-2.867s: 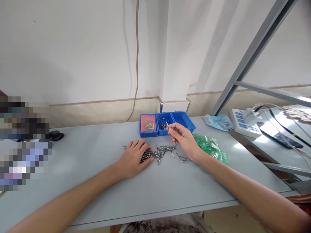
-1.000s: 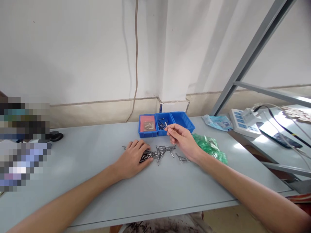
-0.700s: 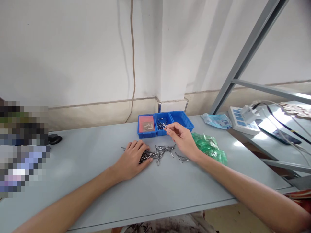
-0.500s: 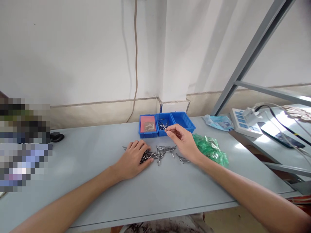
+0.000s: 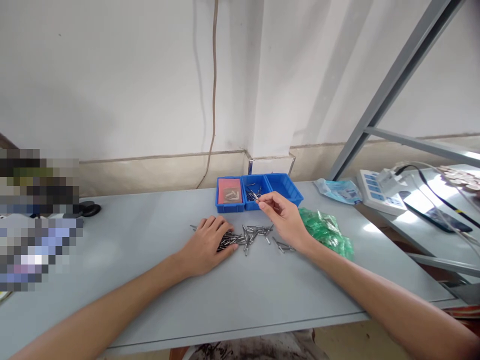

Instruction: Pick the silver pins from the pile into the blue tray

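Observation:
My left hand [image 5: 208, 245] lies over a pile of metal blind rivets [image 5: 229, 241] on the table, its thumb apart from the curved fingers and part of the pile hidden under it. My right hand [image 5: 282, 217] is held at the front edge of the middle blue bin [image 5: 258, 205], thumb and fingertips pinched together on what looks like a rivet [image 5: 258, 199]. More rivets lie inside that bin. Loose rivets [image 5: 258, 231] are scattered between my hands, and a few [image 5: 282, 246] lie below my right wrist.
The left blue bin [image 5: 230, 207] holds a pink piece and a small clear bag. Beside it stands the right bin [image 5: 287, 186]. Crumpled green plastic [image 5: 328, 232] lies by my right forearm. Farther right are a blue packet [image 5: 339, 191], a power strip [image 5: 378, 192] and a metal frame [image 5: 390, 85].
The view has shifted slightly, so the things appear a little farther right. Both hands keep nearly the same place and pose.

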Demonstrator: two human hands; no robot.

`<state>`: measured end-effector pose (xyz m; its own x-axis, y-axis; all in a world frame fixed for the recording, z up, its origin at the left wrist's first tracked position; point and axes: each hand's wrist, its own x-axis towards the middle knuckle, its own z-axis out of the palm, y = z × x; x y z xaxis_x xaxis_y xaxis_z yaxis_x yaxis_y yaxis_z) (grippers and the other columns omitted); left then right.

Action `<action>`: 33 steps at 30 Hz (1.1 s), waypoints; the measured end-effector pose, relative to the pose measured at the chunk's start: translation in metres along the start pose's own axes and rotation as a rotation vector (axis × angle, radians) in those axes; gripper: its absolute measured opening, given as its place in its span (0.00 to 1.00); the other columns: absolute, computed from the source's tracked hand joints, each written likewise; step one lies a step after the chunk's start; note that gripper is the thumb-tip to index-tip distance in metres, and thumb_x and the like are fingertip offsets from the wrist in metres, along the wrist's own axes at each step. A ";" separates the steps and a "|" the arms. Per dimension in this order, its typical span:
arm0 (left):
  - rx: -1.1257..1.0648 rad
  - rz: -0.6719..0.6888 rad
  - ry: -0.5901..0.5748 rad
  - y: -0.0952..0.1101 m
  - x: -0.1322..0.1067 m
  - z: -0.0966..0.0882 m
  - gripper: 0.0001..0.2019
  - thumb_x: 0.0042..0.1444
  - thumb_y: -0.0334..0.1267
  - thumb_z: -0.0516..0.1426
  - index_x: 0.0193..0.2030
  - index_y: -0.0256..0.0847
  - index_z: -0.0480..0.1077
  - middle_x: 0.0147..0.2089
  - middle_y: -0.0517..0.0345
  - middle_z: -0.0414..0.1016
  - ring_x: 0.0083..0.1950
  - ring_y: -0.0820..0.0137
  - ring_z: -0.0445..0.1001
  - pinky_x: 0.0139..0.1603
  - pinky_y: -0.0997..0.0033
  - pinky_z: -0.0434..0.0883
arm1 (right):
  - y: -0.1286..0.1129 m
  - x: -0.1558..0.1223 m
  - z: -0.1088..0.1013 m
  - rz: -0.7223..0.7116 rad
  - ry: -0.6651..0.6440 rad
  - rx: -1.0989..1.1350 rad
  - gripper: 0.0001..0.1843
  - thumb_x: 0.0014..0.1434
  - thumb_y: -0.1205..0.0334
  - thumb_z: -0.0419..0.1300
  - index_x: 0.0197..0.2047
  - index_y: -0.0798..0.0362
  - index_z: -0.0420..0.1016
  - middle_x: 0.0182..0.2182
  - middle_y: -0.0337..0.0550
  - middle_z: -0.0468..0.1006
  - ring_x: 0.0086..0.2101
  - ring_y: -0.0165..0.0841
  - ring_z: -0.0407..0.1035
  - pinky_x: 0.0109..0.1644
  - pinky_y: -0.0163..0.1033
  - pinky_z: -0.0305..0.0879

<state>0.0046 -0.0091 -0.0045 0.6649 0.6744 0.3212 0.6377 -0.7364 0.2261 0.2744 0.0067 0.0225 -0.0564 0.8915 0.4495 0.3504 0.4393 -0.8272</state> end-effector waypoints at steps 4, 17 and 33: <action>0.001 0.000 -0.003 0.000 0.000 0.000 0.13 0.73 0.49 0.55 0.56 0.45 0.68 0.54 0.52 0.72 0.52 0.57 0.68 0.54 0.53 0.65 | -0.002 0.000 -0.001 -0.016 -0.003 -0.003 0.11 0.71 0.49 0.61 0.46 0.46 0.79 0.41 0.43 0.81 0.41 0.39 0.73 0.47 0.44 0.69; -0.011 0.003 0.003 0.000 0.000 0.000 0.13 0.73 0.50 0.55 0.55 0.45 0.69 0.54 0.52 0.72 0.51 0.57 0.68 0.53 0.54 0.65 | -0.002 -0.001 0.000 -0.006 -0.004 0.006 0.13 0.71 0.47 0.61 0.46 0.45 0.79 0.43 0.44 0.81 0.42 0.41 0.74 0.47 0.46 0.70; -0.018 -0.001 -0.013 0.000 0.000 -0.001 0.12 0.73 0.49 0.56 0.56 0.45 0.68 0.54 0.53 0.72 0.52 0.57 0.68 0.54 0.54 0.65 | -0.003 -0.002 0.001 0.001 -0.025 -0.003 0.11 0.71 0.48 0.61 0.47 0.45 0.79 0.43 0.43 0.82 0.43 0.40 0.75 0.47 0.46 0.70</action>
<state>0.0042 -0.0089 -0.0037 0.6692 0.6758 0.3091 0.6313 -0.7364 0.2433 0.2728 0.0042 0.0239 -0.0796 0.8946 0.4397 0.3534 0.4378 -0.8267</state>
